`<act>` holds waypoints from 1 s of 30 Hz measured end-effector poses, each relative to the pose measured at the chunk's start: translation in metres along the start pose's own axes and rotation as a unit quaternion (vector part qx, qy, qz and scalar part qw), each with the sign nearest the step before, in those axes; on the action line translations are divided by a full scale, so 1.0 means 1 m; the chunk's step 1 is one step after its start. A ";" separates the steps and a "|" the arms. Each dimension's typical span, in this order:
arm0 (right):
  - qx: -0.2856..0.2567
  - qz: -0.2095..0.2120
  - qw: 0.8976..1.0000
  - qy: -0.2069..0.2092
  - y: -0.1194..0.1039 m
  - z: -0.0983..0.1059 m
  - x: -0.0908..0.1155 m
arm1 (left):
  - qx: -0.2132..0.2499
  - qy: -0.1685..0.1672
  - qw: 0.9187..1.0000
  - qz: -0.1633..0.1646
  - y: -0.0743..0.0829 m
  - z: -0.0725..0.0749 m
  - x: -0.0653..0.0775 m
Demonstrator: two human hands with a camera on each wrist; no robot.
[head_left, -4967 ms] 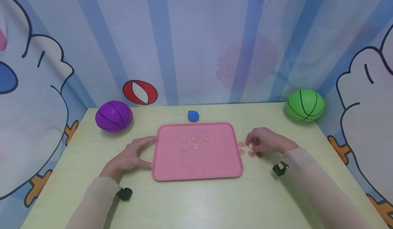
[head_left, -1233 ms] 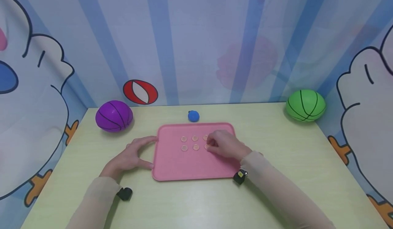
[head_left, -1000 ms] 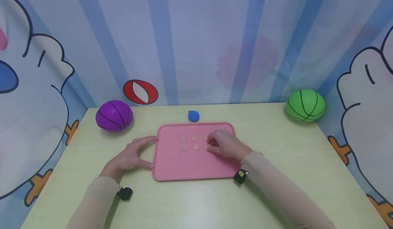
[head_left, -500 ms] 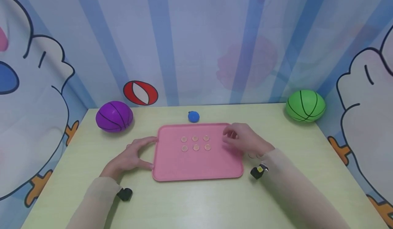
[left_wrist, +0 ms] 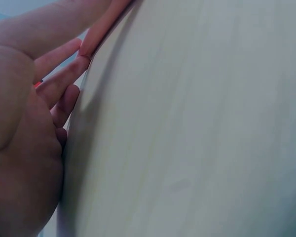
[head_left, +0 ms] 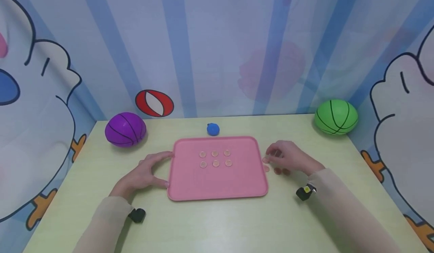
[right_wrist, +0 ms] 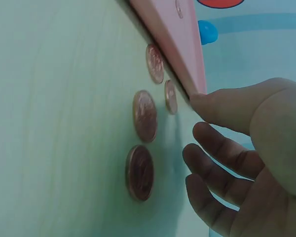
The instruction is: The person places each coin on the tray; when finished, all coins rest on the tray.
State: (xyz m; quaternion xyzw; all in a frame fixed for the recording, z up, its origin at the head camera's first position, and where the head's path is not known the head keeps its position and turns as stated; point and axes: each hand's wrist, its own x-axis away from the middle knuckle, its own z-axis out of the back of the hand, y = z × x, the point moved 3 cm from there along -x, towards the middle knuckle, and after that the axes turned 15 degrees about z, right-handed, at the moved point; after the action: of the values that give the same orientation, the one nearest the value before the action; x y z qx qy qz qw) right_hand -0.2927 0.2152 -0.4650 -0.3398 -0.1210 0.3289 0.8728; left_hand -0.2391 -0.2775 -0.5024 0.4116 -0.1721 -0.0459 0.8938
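Two rows of three copper-coloured coins lie on a pink tray. The left hand is spread at the tray's left side, with thumb and index fingertip at its rim. Past the tray's right edge, the right hand hovers low over the table, fingers loosely bent and nothing held between them. In the right wrist view, several loose coins lie on the table below that hand. The thumb overlaps the tray's corner there, and the other fingertips are apart from the coins.
A small blue ball-like object sits just behind the tray. At the back corners of the table stand a purple ball and a green ball. A striped blue curtain hangs behind the table.
A coin from the right of the tray now lies at the right end of the front row. The right hand released it and moved back right to the loose coins. The left hand stayed.
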 end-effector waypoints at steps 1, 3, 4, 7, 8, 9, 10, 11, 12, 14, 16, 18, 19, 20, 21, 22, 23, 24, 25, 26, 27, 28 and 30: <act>-0.013 -0.003 1.000 -0.006 0.002 -0.001 0.001 | -0.001 0.000 1.000 -0.002 0.000 0.000 0.000; -0.031 -0.005 0.999 -0.015 0.003 -0.001 0.004 | -0.002 -0.001 1.000 -0.004 0.001 0.000 0.001; -0.036 -0.002 0.999 -0.018 0.003 -0.002 0.004 | -0.002 0.000 1.000 -0.003 0.001 0.000 0.000; -0.042 0.015 0.999 -0.026 0.004 -0.002 0.005 | -0.003 0.000 1.000 -0.002 0.000 0.001 0.000; -0.042 0.017 0.999 -0.028 0.004 -0.002 0.004 | -0.004 0.001 1.000 -0.002 0.000 0.001 -0.001; -0.042 0.020 0.998 -0.030 0.004 -0.002 0.004 | -0.005 0.001 1.000 -0.003 -0.001 0.001 -0.001; -0.043 0.022 0.998 -0.032 0.006 -0.003 0.003 | -0.006 0.001 1.000 -0.002 -0.002 0.001 -0.002; -0.042 0.025 0.998 -0.035 0.007 -0.003 0.003 | -0.006 0.001 1.000 -0.003 -0.002 0.001 -0.002; -0.040 0.029 0.998 -0.037 0.008 -0.004 0.003 | -0.007 0.001 1.000 -0.003 -0.003 0.001 -0.002; -0.035 0.032 0.998 -0.039 0.009 -0.004 0.002 | -0.009 0.001 1.000 -0.004 -0.004 0.000 -0.003; -0.032 0.034 0.998 -0.040 0.009 -0.005 0.002 | -0.009 0.002 1.000 -0.004 -0.004 0.000 -0.003; -0.029 0.035 0.998 -0.041 0.008 -0.004 0.002 | -0.010 0.002 1.000 -0.006 -0.003 0.000 -0.002; -0.028 0.035 0.998 -0.041 0.007 -0.004 0.002 | -0.009 0.003 1.000 -0.007 -0.002 0.000 -0.002; -0.027 0.035 0.998 -0.041 0.007 -0.004 0.002 | -0.009 0.003 1.000 -0.008 -0.002 0.000 -0.002; -0.027 0.034 0.998 -0.041 0.006 -0.004 0.002 | -0.008 0.003 1.000 -0.009 -0.002 0.001 -0.002; -0.027 0.033 0.998 -0.041 0.006 -0.004 0.002 | -0.008 0.003 1.000 -0.008 -0.002 0.001 -0.002; -0.026 0.033 0.998 -0.041 0.005 -0.004 0.002 | -0.008 0.003 1.000 -0.008 -0.001 0.001 -0.002; -0.027 0.034 0.998 -0.041 0.005 -0.005 0.002 | -0.009 0.003 1.000 -0.007 -0.001 0.001 -0.001; -0.026 0.032 0.998 -0.041 0.005 -0.005 0.002 | -0.009 0.003 1.000 -0.007 -0.001 0.001 -0.001; -0.027 0.030 0.998 -0.041 0.005 -0.005 0.001 | -0.009 0.003 1.000 -0.005 -0.001 0.001 -0.001; -0.028 0.026 0.998 -0.042 0.005 -0.005 0.001 | -0.009 0.003 1.000 -0.003 -0.001 0.001 -0.001; -0.028 0.024 0.998 -0.042 0.005 -0.005 0.001 | -0.007 0.002 1.000 0.000 -0.001 0.001 -0.001; -0.028 0.018 0.998 -0.044 0.006 -0.006 0.000 | -0.005 0.001 1.000 0.002 -0.001 0.001 -0.001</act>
State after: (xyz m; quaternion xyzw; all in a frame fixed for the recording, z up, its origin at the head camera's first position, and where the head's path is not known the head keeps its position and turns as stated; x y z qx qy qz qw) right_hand -0.2933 0.2151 -0.4733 -0.3512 -0.1621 0.3560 0.8507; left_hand -0.2401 -0.2784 -0.5028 0.4065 -0.1722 -0.0444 0.8962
